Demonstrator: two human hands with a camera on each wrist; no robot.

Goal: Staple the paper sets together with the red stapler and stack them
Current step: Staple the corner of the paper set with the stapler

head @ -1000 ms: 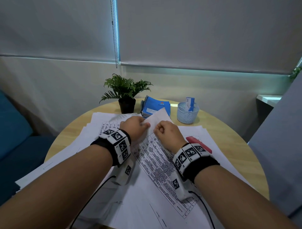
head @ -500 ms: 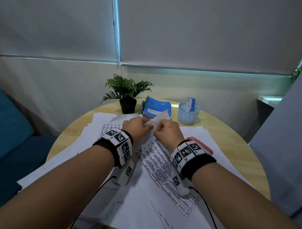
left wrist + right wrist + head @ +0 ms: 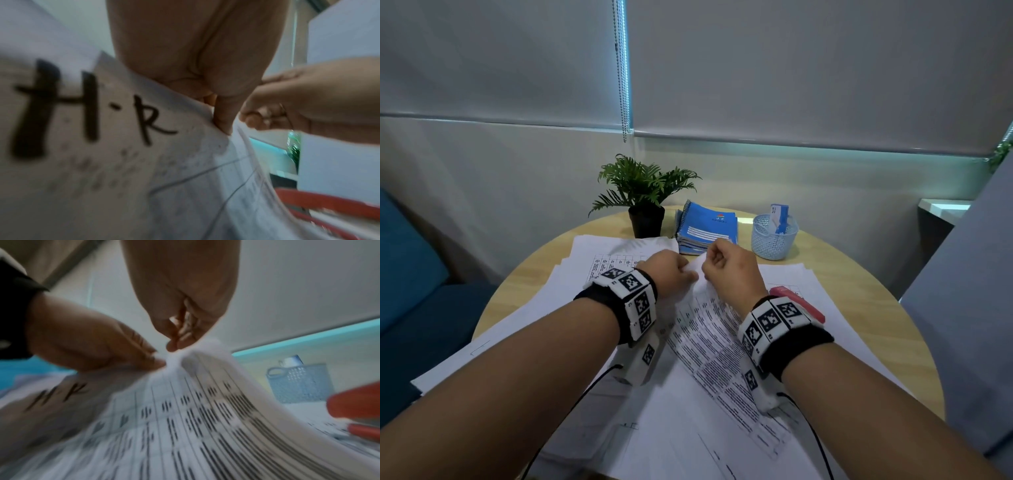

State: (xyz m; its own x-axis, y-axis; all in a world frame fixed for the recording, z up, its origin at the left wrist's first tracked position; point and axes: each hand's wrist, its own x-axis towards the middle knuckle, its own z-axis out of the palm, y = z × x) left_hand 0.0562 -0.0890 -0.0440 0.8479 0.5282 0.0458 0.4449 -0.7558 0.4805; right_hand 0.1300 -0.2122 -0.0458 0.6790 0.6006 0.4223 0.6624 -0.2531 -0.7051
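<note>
A printed paper set [image 3: 709,342] with a table of text lies on several white sheets across the round wooden table [image 3: 866,329]. My left hand [image 3: 671,270] and right hand [image 3: 726,265] meet at its far corner and both pinch that corner, which is lifted off the stack. In the right wrist view the corner [image 3: 174,360] bulges up between the right hand's fingertips [image 3: 174,344] and the left hand [image 3: 98,347]. The left wrist view shows the sheet [image 3: 102,129] marked "H·R". The red stapler [image 3: 799,301] lies on the papers just right of my right wrist.
At the table's far edge stand a potted plant [image 3: 643,198], a stack of blue notebooks [image 3: 707,228] and a small pale blue basket [image 3: 774,234] holding a box. A blue sofa [image 3: 407,274] is at the left, and a grey panel [image 3: 969,308] at the right.
Both hands have drawn closer together at the paper's far corner. The upright corner seen a second ago is now folded down and mostly hidden between the fingers.
</note>
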